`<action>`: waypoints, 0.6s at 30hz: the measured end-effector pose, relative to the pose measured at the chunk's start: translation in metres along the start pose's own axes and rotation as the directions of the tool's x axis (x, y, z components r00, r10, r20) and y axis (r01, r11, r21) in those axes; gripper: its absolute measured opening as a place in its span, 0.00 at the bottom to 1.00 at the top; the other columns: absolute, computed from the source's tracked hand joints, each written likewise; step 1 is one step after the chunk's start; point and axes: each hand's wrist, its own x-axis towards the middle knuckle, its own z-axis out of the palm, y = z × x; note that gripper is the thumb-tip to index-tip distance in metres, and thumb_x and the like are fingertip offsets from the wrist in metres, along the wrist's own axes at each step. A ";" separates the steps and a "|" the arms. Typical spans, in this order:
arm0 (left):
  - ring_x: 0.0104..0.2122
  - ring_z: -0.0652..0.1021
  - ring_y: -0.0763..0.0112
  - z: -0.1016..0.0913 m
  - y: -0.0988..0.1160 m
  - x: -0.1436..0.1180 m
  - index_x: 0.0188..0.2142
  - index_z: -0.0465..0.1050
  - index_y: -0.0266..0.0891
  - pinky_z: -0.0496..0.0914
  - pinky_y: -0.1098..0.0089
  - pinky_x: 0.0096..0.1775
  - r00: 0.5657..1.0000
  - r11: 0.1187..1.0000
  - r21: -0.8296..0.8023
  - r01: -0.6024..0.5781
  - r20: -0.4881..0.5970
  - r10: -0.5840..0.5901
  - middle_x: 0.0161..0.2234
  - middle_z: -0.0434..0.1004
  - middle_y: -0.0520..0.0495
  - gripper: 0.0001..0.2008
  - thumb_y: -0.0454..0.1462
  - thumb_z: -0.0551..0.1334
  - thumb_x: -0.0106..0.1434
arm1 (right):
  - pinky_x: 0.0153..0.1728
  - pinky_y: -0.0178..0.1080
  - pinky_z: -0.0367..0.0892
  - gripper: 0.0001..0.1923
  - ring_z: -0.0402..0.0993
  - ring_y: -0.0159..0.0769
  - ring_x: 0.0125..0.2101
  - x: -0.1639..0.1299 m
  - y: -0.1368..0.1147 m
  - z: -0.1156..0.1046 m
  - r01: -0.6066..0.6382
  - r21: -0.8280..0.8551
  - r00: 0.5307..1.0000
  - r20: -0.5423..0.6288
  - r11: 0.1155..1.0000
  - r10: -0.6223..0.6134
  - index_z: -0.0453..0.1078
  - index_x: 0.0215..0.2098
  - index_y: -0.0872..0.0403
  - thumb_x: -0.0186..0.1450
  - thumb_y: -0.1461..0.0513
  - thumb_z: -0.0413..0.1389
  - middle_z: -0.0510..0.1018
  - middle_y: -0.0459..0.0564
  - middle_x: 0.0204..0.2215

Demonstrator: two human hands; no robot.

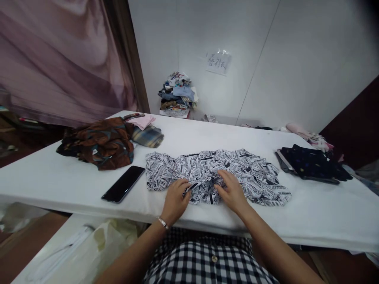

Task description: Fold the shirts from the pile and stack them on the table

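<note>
Black-and-white newsprint-pattern cloth garment [213, 173] lies spread flat across the middle of the white-covered counter [74, 181], near its front edge. Left hand [175, 200] rests on the garment's lower left part, fingers [186, 188] curled and pinching a small fold of the fabric. Right hand [232, 191] sits just beside it on the garment's lower middle, fingers [220, 181] bent down onto the bunched cloth, gripping or pressing it; cannot tell which. The two hands are close together with crumpled fabric between them. Thin metal bracelet [163, 223] on the left wrist.

Black flat smartphone [123, 184] lies on the counter just left of the garment, screen dark, angled. Behind it, a crumpled brown-and-orange patterned cloth heap [100, 142], with a folded blue-yellow plaid cloth [147, 136] and a pink folded cloth [143, 120] touching it at the right. Dark navy folded garment with small coloured dots [310, 162] at the counter's right side, well apart from the hands. Tall stack of mixed folded clothes [177, 94] against the white wall at the far edge, with a paper sign in a plastic sleeve [218, 62] taped on the wall to its right.
</note>
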 end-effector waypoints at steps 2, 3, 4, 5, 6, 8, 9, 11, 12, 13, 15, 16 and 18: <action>0.42 0.75 0.57 -0.003 0.006 0.015 0.34 0.77 0.46 0.65 0.60 0.50 0.997 0.997 -0.023 0.068 -0.023 -0.069 0.36 0.78 0.46 0.05 0.37 0.62 0.59 | 0.57 0.53 0.56 0.19 0.64 0.49 0.55 0.009 0.005 0.006 -0.010 -0.055 0.998 0.059 0.998 0.013 0.71 0.51 0.48 0.61 0.60 0.56 0.73 0.54 0.54; 0.39 0.75 0.59 -0.006 0.010 0.023 0.34 0.77 0.46 0.67 0.62 0.47 0.993 0.993 -0.060 0.106 -0.050 -0.109 0.33 0.78 0.47 0.05 0.37 0.61 0.59 | 0.55 0.52 0.59 0.15 0.67 0.48 0.52 0.012 0.008 0.006 -0.028 -0.055 0.996 0.089 0.998 0.033 0.73 0.46 0.49 0.61 0.61 0.55 0.75 0.54 0.50; 0.37 0.76 0.60 -0.010 0.014 0.029 0.34 0.77 0.46 0.68 0.63 0.45 0.988 0.986 -0.104 0.131 -0.071 -0.139 0.31 0.78 0.49 0.05 0.38 0.62 0.58 | 0.51 0.50 0.62 0.12 0.70 0.47 0.48 0.014 0.012 0.005 -0.060 -0.035 0.992 0.113 0.998 0.064 0.74 0.42 0.49 0.61 0.60 0.53 0.77 0.53 0.45; 0.36 0.76 0.61 -0.014 0.018 0.034 0.35 0.77 0.45 0.69 0.64 0.43 0.987 0.980 -0.145 0.137 -0.067 -0.148 0.31 0.78 0.49 0.06 0.39 0.62 0.58 | 0.47 0.47 0.64 0.10 0.72 0.45 0.43 0.014 0.015 0.003 -0.106 0.001 0.986 0.131 0.994 0.105 0.75 0.37 0.49 0.62 0.59 0.52 0.79 0.51 0.40; 0.37 0.77 0.61 -0.018 0.020 0.037 0.36 0.78 0.45 0.69 0.65 0.44 0.990 0.976 -0.173 0.130 -0.027 -0.136 0.32 0.79 0.49 0.07 0.40 0.63 0.58 | 0.41 0.44 0.65 0.09 0.72 0.42 0.37 0.013 0.018 -0.001 -0.162 0.048 0.978 0.140 0.986 0.154 0.74 0.33 0.50 0.62 0.58 0.52 0.79 0.49 0.34; 0.43 0.77 0.61 -0.025 0.020 0.037 0.41 0.78 0.45 0.70 0.64 0.47 0.991 0.979 -0.182 0.087 0.119 -0.066 0.40 0.80 0.48 0.12 0.43 0.62 0.59 | 0.33 0.39 0.63 0.12 0.69 0.38 0.29 0.010 0.023 -0.012 -0.297 0.166 0.952 0.123 0.940 0.279 0.72 0.26 0.51 0.61 0.54 0.54 0.75 0.46 0.25; 0.46 0.76 0.61 -0.027 0.018 0.035 0.45 0.77 0.45 0.69 0.63 0.50 0.982 0.985 -0.162 0.060 0.185 -0.029 0.45 0.79 0.48 0.14 0.44 0.61 0.61 | 0.30 0.37 0.61 0.12 0.67 0.36 0.26 0.008 0.025 -0.019 -0.360 0.241 0.933 0.098 0.901 0.347 0.71 0.24 0.52 0.59 0.53 0.55 0.73 0.44 0.22; 0.53 0.74 0.61 -0.028 0.007 0.029 0.51 0.73 0.44 0.68 0.59 0.54 0.969 0.997 -0.077 -0.001 0.245 0.020 0.53 0.75 0.46 0.19 0.46 0.59 0.63 | 0.28 0.35 0.59 0.13 0.64 0.33 0.24 0.007 0.027 -0.031 -0.443 0.421 0.881 0.041 0.792 0.471 0.69 0.22 0.53 0.55 0.52 0.58 0.71 0.43 0.20; 0.54 0.73 0.61 -0.027 0.001 0.025 0.53 0.71 0.43 0.67 0.58 0.55 0.971 0.999 -0.017 -0.035 0.237 0.038 0.54 0.74 0.45 0.20 0.46 0.58 0.63 | 0.27 0.34 0.59 0.12 0.64 0.32 0.24 0.008 0.027 -0.037 -0.455 0.518 0.854 0.021 0.725 0.520 0.69 0.22 0.53 0.53 0.53 0.59 0.71 0.42 0.20; 0.55 0.72 0.61 -0.025 -0.005 0.022 0.54 0.70 0.43 0.67 0.56 0.56 0.975 0.996 0.049 -0.074 0.215 0.062 0.55 0.74 0.44 0.20 0.45 0.57 0.64 | 0.26 0.33 0.60 0.11 0.64 0.31 0.24 0.008 0.028 -0.041 -0.449 0.608 0.832 0.016 0.655 0.555 0.68 0.22 0.53 0.51 0.54 0.61 0.71 0.42 0.21; 0.55 0.72 0.62 -0.019 -0.016 0.018 0.54 0.69 0.41 0.66 0.55 0.57 0.973 0.969 0.178 -0.172 0.184 0.139 0.54 0.74 0.43 0.19 0.40 0.56 0.65 | 0.24 0.32 0.60 0.11 0.64 0.29 0.22 0.010 0.030 -0.048 -0.417 0.736 0.807 0.031 0.533 0.589 0.67 0.21 0.53 0.49 0.56 0.62 0.70 0.41 0.20; 0.56 0.71 0.62 -0.015 -0.019 0.016 0.55 0.68 0.41 0.66 0.54 0.58 0.964 0.944 0.235 -0.230 0.191 0.187 0.55 0.73 0.43 0.19 0.36 0.55 0.65 | 0.22 0.31 0.60 0.10 0.63 0.28 0.21 0.009 0.032 -0.050 -0.411 0.770 0.801 0.049 0.488 0.597 0.67 0.22 0.52 0.49 0.57 0.63 0.69 0.40 0.20; 0.58 0.69 0.62 -0.008 -0.021 0.016 0.56 0.67 0.42 0.64 0.54 0.59 0.935 0.881 0.334 -0.335 0.235 0.266 0.57 0.71 0.43 0.23 0.31 0.56 0.62 | 0.23 0.32 0.63 0.10 0.66 0.28 0.22 0.006 0.038 -0.054 -0.444 0.777 0.800 0.119 0.446 0.588 0.72 0.29 0.51 0.50 0.57 0.64 0.71 0.40 0.21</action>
